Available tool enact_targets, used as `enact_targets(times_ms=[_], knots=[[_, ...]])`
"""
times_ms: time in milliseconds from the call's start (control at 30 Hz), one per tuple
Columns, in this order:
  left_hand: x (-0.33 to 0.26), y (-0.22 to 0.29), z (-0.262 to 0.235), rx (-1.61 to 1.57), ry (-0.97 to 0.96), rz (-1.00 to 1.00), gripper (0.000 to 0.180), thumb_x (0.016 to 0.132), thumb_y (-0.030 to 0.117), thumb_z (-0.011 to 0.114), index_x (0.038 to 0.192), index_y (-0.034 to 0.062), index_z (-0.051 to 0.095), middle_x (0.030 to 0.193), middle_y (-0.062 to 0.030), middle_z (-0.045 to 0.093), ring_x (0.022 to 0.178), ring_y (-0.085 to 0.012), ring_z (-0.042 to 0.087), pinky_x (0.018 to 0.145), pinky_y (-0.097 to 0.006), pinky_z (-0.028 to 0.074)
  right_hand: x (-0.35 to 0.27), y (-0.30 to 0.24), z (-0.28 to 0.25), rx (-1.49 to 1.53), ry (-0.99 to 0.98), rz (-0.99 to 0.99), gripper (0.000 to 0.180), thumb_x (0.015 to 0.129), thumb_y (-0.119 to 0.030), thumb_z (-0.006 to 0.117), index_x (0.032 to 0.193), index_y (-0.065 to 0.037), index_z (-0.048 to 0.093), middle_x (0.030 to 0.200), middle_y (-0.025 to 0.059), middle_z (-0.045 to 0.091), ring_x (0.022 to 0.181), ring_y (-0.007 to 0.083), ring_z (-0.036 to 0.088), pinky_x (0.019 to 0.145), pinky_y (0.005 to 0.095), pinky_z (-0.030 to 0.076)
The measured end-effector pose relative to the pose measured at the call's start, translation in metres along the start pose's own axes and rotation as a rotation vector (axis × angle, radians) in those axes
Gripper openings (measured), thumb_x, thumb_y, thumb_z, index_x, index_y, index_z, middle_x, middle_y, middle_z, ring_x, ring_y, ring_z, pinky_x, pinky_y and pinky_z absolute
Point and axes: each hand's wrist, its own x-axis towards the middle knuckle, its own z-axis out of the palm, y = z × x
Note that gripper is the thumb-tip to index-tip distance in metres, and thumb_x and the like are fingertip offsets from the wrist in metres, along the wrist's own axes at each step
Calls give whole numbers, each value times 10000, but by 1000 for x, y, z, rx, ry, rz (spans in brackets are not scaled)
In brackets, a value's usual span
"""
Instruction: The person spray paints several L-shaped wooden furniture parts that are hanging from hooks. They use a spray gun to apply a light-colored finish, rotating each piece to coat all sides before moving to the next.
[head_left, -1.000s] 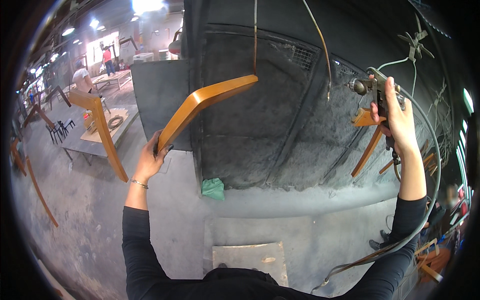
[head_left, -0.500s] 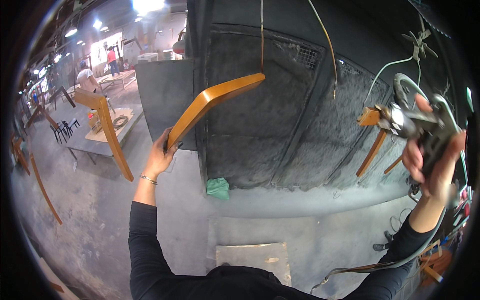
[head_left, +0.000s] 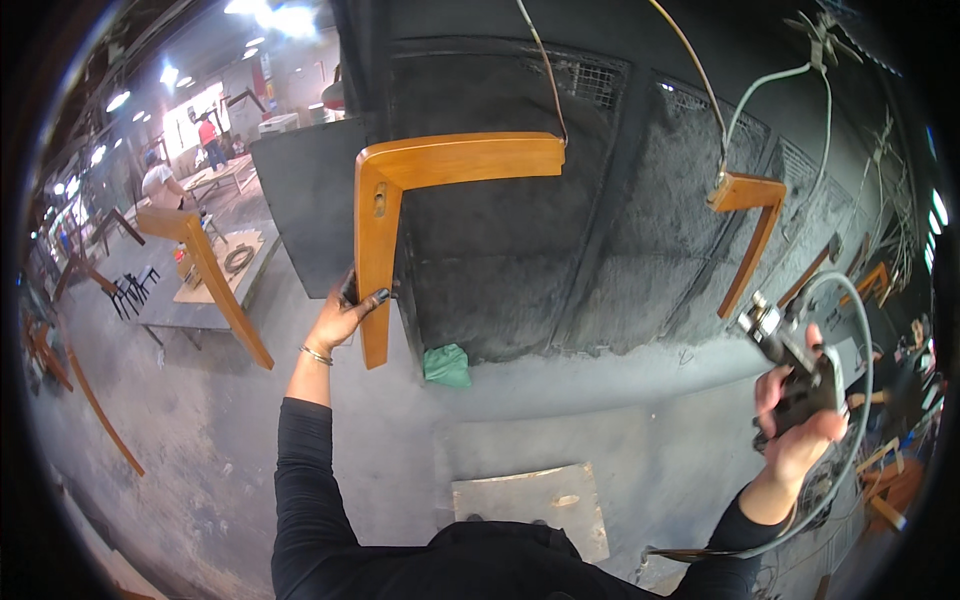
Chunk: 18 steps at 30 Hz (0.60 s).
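I stand in front of a dark, dusty spray wall (head_left: 600, 220) in a big workshop, with a grey floor below. An L-shaped wooden piece (head_left: 400, 190) hangs from a wire hook (head_left: 545, 70) so all sides stay free. My left hand (head_left: 340, 315) is closed around its lower leg to keep it from swinging. That long leg points straight down; the short arm points right. My right hand (head_left: 800, 420) grips a spray gun (head_left: 785, 345), its nose aimed up and left, well apart from the wood.
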Motion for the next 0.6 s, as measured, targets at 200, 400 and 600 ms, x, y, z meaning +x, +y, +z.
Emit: enact_targets(times_ms=[200, 400, 600], knots=[[14, -7, 28, -137, -64, -16, 489, 931, 30, 662, 1371, 4, 451, 1195, -139, 672, 1107, -237, 652, 1014, -376, 496, -40, 16, -11, 149, 4, 31, 970, 833, -745, 560, 1400, 41, 511, 614, 47, 540, 423, 87, 384, 405, 247, 301], [21, -11, 42, -156, -24, -28, 476, 932, 17, 651, 1364, 4, 452, 1213, -144, 667, 1138, -242, 642, 1044, -376, 481, -27, 44, -44, -330, 349, 96, 895, 933, -692, 486, 1397, 73, 483, 692, 36, 558, 477, 45, 407, 426, 178, 260], [21, -11, 45, -193, -27, -59, 465, 931, -28, 611, 1364, -5, 444, 1254, -158, 653, 1167, -248, 630, 1055, -378, 476, -71, 41, -29, -24, 86, 21, 940, 874, -770, 507, 1340, 43, 575, 626, 60, 587, 442, 79, 437, 411, 208, 294]])
